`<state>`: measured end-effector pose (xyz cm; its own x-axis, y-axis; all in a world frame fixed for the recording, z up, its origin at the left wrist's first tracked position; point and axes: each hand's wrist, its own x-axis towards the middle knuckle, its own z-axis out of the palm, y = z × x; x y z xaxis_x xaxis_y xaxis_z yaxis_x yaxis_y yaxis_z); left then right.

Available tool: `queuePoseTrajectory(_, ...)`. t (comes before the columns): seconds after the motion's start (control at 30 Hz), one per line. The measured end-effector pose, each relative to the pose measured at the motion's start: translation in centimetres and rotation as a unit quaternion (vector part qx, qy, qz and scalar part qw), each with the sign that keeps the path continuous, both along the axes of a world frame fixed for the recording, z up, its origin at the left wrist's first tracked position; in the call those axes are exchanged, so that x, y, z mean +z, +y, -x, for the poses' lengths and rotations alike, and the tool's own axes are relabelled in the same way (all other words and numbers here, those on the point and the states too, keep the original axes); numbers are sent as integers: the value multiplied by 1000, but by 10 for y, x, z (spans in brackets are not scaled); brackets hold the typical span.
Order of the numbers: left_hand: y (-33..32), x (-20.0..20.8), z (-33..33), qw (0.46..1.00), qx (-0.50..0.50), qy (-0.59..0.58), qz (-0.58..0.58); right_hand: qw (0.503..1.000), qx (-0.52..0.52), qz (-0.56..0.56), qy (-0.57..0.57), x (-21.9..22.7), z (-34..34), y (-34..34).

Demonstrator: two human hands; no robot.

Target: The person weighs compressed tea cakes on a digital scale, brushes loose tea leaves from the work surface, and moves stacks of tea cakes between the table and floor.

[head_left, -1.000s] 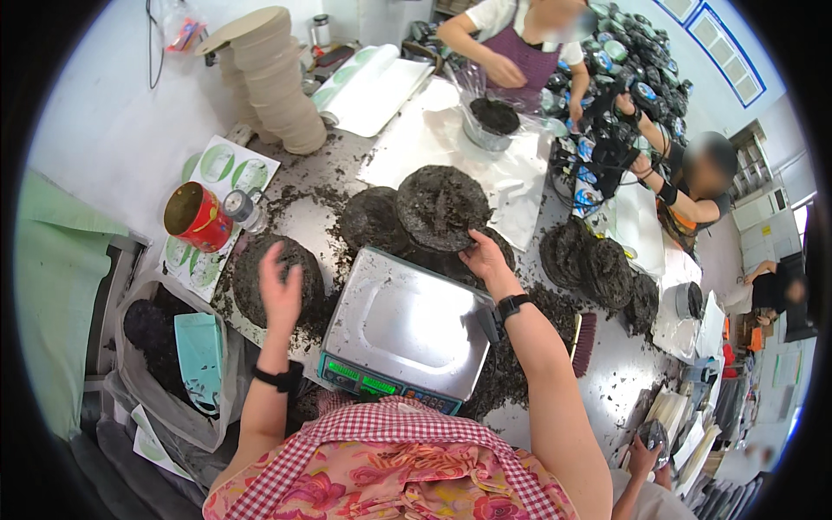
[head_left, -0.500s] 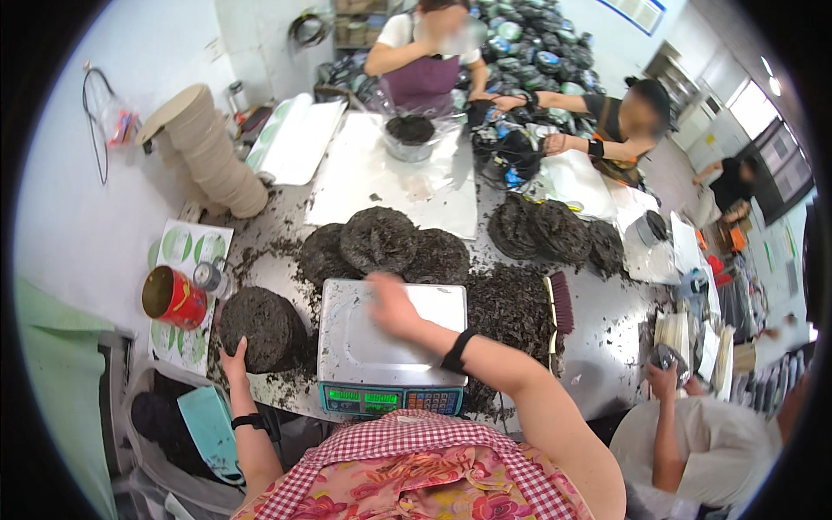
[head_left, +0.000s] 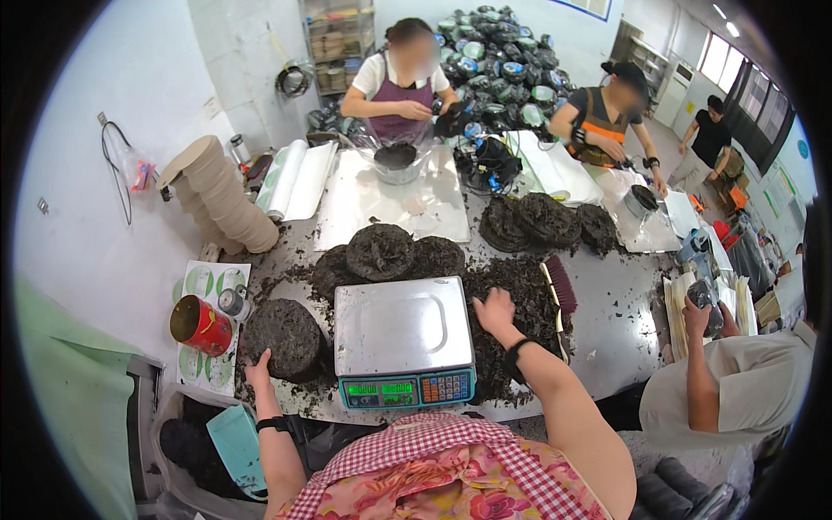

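My left hand point(head_left: 257, 371) grips the near side of a stack of dark round cakes point(head_left: 284, 338), which look like dried seaweed. Its thumb lies along the side, and the other fingers are partly hidden. To the right of a bare-topped digital scale point(head_left: 401, 319), my right hand point(head_left: 496, 314) reaches down into loose dark flakes point(head_left: 526, 325). Its thumb and fingers are apart, and nothing clearly shows in them. Just behind the scale lie more round cakes point(head_left: 380, 251), with a second group point(head_left: 548, 219) farther right.
A purple-bristled brush point(head_left: 561, 284) lies beyond the flakes. At left stand a red can point(head_left: 201, 326), a glass jar point(head_left: 235, 303) and a leaning stack of beige rounds point(head_left: 227, 199). A teal dustpan point(head_left: 237, 451) sits in a bin below. Co-workers stand across and at right.
My right hand has gone from over the scale's plate to the flakes at its right. My left hand stays at the stack. The view has shifted, and the co-workers across have moved their hands.
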<state>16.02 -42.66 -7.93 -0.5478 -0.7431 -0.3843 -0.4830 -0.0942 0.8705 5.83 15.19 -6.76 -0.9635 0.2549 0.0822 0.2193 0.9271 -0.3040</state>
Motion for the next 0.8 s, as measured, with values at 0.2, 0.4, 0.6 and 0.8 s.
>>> queuePoseTrajectory(0.2,52,60,9,987,57,144,34,923,360,92,99,75,-103,-39)
queuePoseTrajectory(0.4,158,127,76,907,-84,400,105,964,-146,221,-11,7,-79,46)
queuePoseTrajectory(0.6,397,168,101,785,-376,418,259,706,-48,700,95,113,-81,23)
queuePoseTrajectory(0.8,525,124,57,580,-644,461,190,491,-56,843,212,87,-75,89)
